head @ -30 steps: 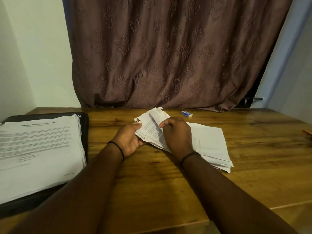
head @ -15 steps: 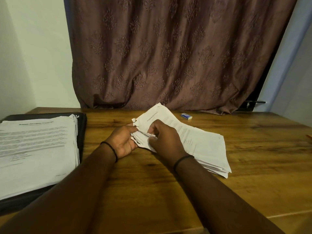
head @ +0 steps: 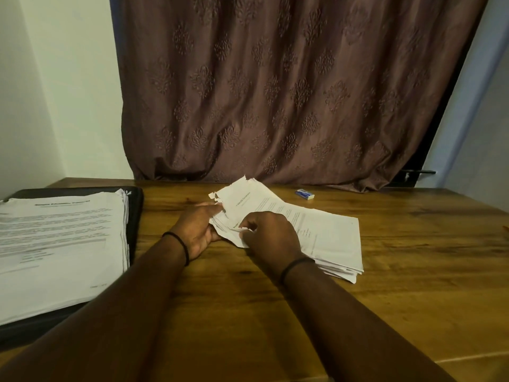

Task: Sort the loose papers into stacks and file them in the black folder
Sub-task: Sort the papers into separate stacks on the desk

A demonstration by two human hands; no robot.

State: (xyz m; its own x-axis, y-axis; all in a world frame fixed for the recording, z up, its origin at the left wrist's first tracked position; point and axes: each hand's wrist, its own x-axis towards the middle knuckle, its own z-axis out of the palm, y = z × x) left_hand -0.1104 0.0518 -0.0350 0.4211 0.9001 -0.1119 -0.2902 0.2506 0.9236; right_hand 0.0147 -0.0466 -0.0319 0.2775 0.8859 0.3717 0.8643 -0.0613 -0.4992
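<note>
I see both arms reaching out over the wooden bench [head: 413, 271], each wrist wearing a thin black band. The loose papers [head: 330, 238] lie in an uneven pile at the middle of the bench, and their ragged, torn left corner is raised between the hands. My left grip [head: 197, 230] holds that left edge, thumb laid over the top sheets and palm against the side of the pile. My right grip [head: 271, 235] is curled and pinches the near corner of the upper sheets, whose far end curves up off the rest. At the left the black folder [head: 136, 216] lies open and flat, with a stack of printed pages [head: 60, 244] resting inside it, well apart from the pile. A small blue-and-white eraser [head: 304, 194] sits beyond the papers, near the foot of a patterned brown curtain [head: 289, 92].
</note>
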